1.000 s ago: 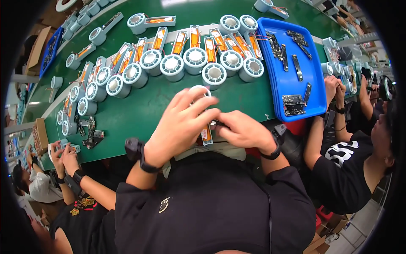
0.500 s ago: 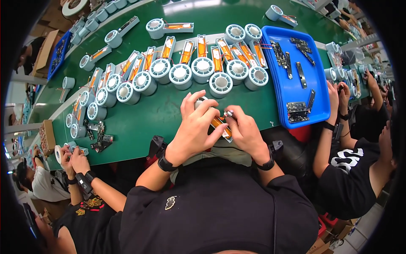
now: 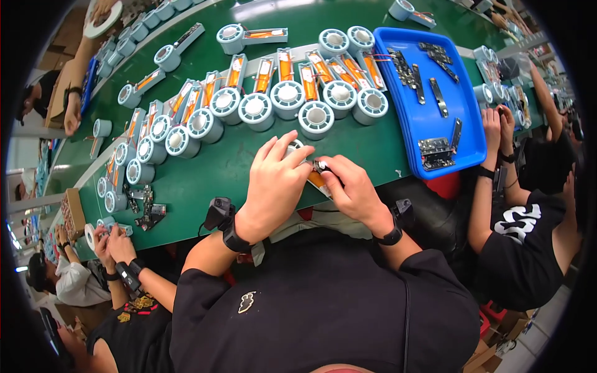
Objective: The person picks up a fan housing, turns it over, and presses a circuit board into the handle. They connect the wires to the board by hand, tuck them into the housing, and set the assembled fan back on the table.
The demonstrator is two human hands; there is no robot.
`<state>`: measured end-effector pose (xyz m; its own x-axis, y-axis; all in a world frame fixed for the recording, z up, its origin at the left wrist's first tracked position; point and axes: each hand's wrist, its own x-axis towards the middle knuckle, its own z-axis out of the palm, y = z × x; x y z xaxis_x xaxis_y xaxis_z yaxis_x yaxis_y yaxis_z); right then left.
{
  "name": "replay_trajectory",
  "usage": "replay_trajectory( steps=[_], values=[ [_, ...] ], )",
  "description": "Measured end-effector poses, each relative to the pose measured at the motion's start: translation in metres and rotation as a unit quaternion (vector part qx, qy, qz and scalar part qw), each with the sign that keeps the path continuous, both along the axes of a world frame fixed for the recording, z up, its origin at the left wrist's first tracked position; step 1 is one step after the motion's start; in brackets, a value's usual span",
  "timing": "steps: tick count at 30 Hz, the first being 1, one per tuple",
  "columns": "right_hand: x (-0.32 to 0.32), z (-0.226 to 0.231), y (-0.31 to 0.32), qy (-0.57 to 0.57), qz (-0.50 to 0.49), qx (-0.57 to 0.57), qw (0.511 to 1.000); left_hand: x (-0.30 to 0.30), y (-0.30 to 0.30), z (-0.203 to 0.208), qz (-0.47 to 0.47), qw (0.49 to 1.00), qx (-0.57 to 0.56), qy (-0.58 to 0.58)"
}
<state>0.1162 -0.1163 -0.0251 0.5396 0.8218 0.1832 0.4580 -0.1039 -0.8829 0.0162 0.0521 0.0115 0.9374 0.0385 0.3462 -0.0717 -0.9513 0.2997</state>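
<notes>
My left hand [image 3: 278,179] is wrapped over a light-blue handheld fan body [image 3: 294,147], held just above the near edge of the green table. Its round head shows past my fingers, and its handle, with an orange battery [image 3: 318,181] inside, points down toward me. My right hand [image 3: 353,188] pinches a small dark part with a white end [image 3: 321,166], against the handle beside the battery. My fingers hide most of that part and much of the handle. Beyond my hands stands a row of similar fan bodies [image 3: 316,118], their battery handles pointing away from me.
Right of the row, a stack of blue trays [image 3: 429,133] holds several dark circuit boards [image 3: 438,97]. More boards [image 3: 149,208] lie on the green table [image 3: 242,149] at left. Co-workers' hands work at both sides [image 3: 115,248] [image 3: 499,130]. Another person's arm [image 3: 76,81] reaches in at far left.
My right hand has shifted left, bringing the small dark part closer to my left fingers. At the upper left, another person's arm and a hand at the white ring have come into view.
</notes>
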Motion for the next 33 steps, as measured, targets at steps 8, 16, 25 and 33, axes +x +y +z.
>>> replay_trajectory(
  steps=[8,16,25,33],
  values=[
    [-0.001,-0.003,-0.001,0.018,-0.004,-0.002,1.0,-0.007,0.008,0.007,-0.03,0.997,0.013,0.073],
    [-0.001,-0.002,0.001,-0.04,-0.026,0.013,0.999,-0.019,-0.003,0.007,-0.034,0.985,0.154,0.074],
    [0.012,0.027,-0.002,-0.007,-0.053,-0.093,0.994,-0.009,0.037,-0.008,-0.103,0.985,-0.13,-0.037],
    [-0.004,0.022,0.014,-0.21,-0.038,-0.053,0.976,-0.021,0.018,-0.015,-0.023,0.984,-0.157,-0.076]
  ],
)
